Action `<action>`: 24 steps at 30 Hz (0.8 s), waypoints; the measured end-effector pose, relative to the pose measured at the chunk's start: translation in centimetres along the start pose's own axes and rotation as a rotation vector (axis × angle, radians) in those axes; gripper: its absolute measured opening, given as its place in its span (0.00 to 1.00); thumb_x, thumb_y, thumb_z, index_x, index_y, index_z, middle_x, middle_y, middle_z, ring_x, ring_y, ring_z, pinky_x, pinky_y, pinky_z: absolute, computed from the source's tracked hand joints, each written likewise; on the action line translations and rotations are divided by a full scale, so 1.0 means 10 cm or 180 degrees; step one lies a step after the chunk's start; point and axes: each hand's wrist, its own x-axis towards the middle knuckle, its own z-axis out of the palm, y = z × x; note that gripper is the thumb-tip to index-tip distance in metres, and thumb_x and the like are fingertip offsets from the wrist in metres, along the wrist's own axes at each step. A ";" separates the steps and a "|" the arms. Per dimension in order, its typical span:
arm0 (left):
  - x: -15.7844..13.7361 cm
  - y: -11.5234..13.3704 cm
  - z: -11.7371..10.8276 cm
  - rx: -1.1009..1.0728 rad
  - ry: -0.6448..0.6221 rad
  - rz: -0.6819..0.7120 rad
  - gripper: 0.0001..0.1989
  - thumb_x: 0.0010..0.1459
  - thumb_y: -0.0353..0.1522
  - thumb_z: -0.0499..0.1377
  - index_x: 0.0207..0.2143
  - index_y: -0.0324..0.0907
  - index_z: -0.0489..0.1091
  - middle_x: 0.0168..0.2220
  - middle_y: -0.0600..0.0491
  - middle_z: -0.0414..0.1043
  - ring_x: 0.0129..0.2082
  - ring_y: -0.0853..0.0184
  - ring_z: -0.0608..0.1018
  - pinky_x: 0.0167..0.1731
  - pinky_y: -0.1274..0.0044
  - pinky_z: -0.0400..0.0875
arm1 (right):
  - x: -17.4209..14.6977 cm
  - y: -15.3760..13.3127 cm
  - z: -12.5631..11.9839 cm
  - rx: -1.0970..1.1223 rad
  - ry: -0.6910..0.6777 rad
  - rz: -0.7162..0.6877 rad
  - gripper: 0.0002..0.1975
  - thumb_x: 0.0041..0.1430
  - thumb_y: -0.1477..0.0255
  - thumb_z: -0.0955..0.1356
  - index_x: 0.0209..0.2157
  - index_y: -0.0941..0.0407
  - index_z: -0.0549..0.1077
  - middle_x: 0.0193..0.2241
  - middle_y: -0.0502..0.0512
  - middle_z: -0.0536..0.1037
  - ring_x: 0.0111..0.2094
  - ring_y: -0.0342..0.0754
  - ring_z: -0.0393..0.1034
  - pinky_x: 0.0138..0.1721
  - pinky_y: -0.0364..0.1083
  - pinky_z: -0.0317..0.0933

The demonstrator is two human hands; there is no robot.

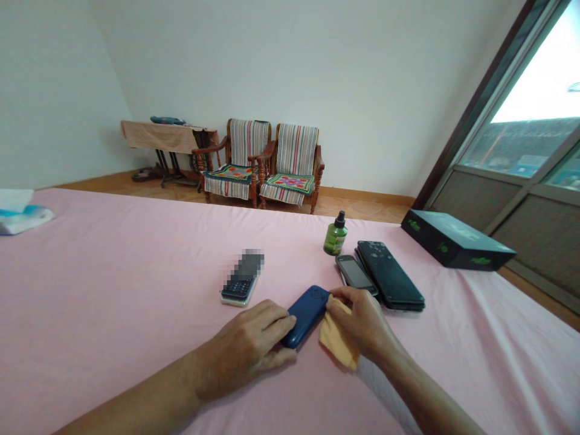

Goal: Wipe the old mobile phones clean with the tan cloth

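A dark blue mobile phone (307, 317) lies back side up on the pink sheet (136, 278), slanting away to the right. My left hand (254, 338) grips its near left end between thumb and fingers. Pinched in my right hand (362, 320) is a yellow cloth (339, 338), its upper edge against the phone's far right side. Beyond my left hand rests a keypad phone (242, 281), partly blurred out, on top of a pale one. Just past my right hand sit a grey-screened phone (356, 273) and a stack of larger black phones (392, 277).
A green spray bottle (335, 235) stands behind the phones. A black box (457, 240) with green marks sits at the far right edge. At the far left is a white and blue packet (22, 214). Two wooden chairs (290, 157) and a cloth-covered table (167, 134) stand by the wall.
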 end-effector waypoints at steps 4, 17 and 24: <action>0.01 0.02 0.01 0.0013 0.0249 0.0094 0.15 0.65 0.31 0.56 0.52 0.32 0.65 0.39 0.43 0.75 0.37 0.59 0.77 0.36 0.69 0.78 | 0.00 0.01 0.00 0.0223 0.0096 -0.0114 0.13 0.55 0.70 0.64 0.37 0.59 0.78 0.30 0.56 0.82 0.32 0.52 0.76 0.31 0.44 0.64; 0.01 0.04 -0.03 0.0109 0.0804 0.0193 0.11 0.67 0.25 0.52 0.50 0.34 0.69 0.42 0.42 0.74 0.40 0.63 0.79 0.38 0.76 0.78 | -0.01 0.04 0.07 0.0450 0.0331 -0.0307 0.16 0.55 0.67 0.66 0.43 0.58 0.76 0.32 0.55 0.80 0.33 0.52 0.76 0.33 0.46 0.66; 0.00 0.03 0.01 -0.0203 0.0843 0.0015 0.13 0.66 0.23 0.53 0.51 0.36 0.68 0.43 0.43 0.74 0.40 0.64 0.79 0.39 0.76 0.78 | 0.00 0.01 0.00 0.0146 0.0984 -0.0476 0.13 0.57 0.66 0.65 0.41 0.58 0.73 0.30 0.54 0.77 0.31 0.49 0.73 0.32 0.45 0.63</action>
